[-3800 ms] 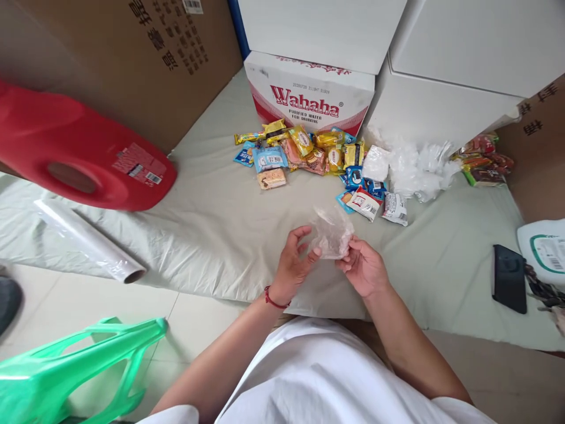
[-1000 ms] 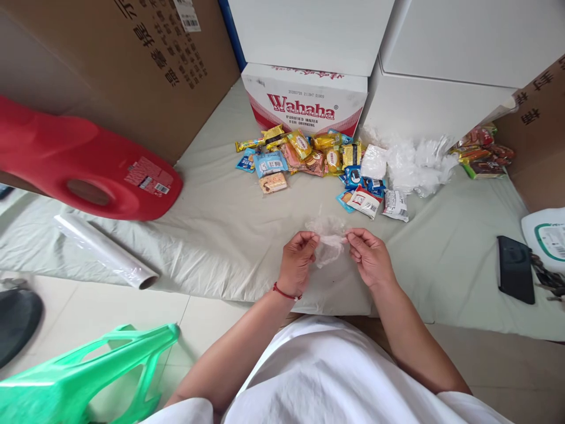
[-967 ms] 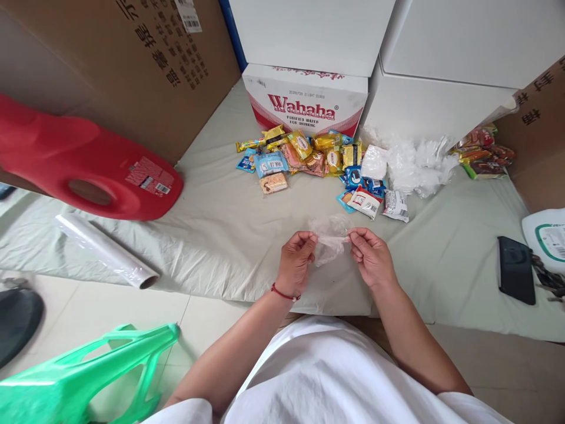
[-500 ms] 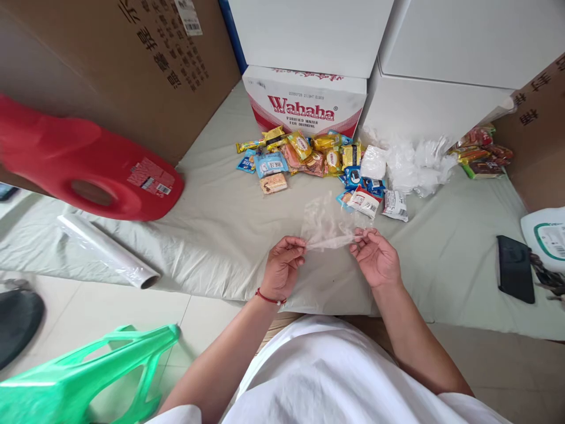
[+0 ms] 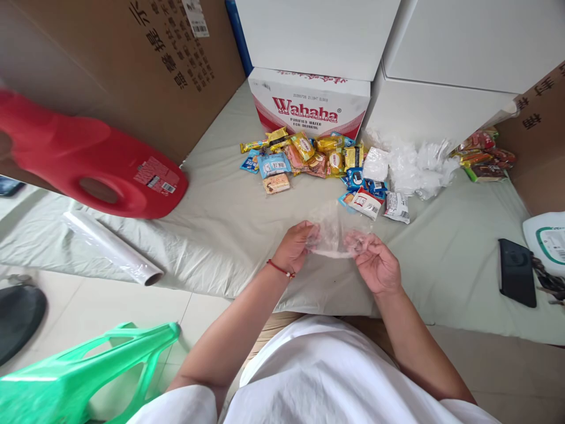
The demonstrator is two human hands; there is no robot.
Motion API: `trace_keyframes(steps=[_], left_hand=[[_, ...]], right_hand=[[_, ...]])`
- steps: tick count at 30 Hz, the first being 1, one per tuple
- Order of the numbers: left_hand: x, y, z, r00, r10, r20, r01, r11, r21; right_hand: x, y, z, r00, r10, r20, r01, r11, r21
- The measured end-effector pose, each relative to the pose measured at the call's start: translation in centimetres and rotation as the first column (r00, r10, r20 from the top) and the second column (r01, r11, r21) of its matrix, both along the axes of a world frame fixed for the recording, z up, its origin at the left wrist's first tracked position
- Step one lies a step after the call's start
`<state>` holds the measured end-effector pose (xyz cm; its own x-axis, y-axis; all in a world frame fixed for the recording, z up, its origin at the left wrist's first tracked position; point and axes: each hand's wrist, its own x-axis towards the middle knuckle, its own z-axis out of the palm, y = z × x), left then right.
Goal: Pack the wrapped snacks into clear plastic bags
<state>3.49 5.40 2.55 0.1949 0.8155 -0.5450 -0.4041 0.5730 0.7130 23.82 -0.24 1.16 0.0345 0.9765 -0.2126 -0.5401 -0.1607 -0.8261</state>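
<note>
A clear plastic bag (image 5: 335,227) is stretched between my two hands, its mouth spread toward me. My left hand (image 5: 298,244), with a red cord at the wrist, grips the bag's left edge; some of its fingers show through the film. On the opposite edge, my right hand (image 5: 375,262) is closed on the plastic, with fingertips inside the opening. Just beyond the bag lie a red-and-white snack packet (image 5: 366,204) and a white packet (image 5: 396,207). Farther back is a pile of small wrapped snacks (image 5: 315,159). Nothing shows inside the bag.
A Wahaha carton (image 5: 309,109) stands behind the snacks, near crumpled clear bags (image 5: 419,168). Leftward are a red jug (image 5: 106,171) and a roll of plastic film (image 5: 115,250). A black phone (image 5: 517,272) lies right. A green stool (image 5: 88,371) stands on the floor.
The bag's mouth has gone from nearly flat to spread open. My left hand has moved slightly right and up, and fingers of both hands now reach into the opening.
</note>
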Motion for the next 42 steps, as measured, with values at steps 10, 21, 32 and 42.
trace_keyframes(steps=[10,21,32,42], left_hand=[[-0.2,-1.2,-0.6,0.877,0.343,0.336,-0.329,0.939,-0.102],[-0.8,-3.0,0.1,0.922,0.355,0.156,-0.360,0.933,0.001],[-8.4,-7.9,0.4,0.968,0.222,-0.117,-0.220,0.975,0.032],[-14.3,-14.6,2.8,0.999,-0.023,0.031,0.029,0.977,-0.212]], right_hand=[[3.5,-3.8,1.2,0.500,-0.394,0.771,0.381,0.900,0.212],[0.0,4.7,0.1,0.355,-0.222,0.908,0.019,0.973,0.230],[3.3,5.2,6.9,0.750,0.151,0.644,-0.197,0.980,0.000],[3.9,5.9,15.4,0.412,0.681,0.605,-0.717,0.652,-0.246]])
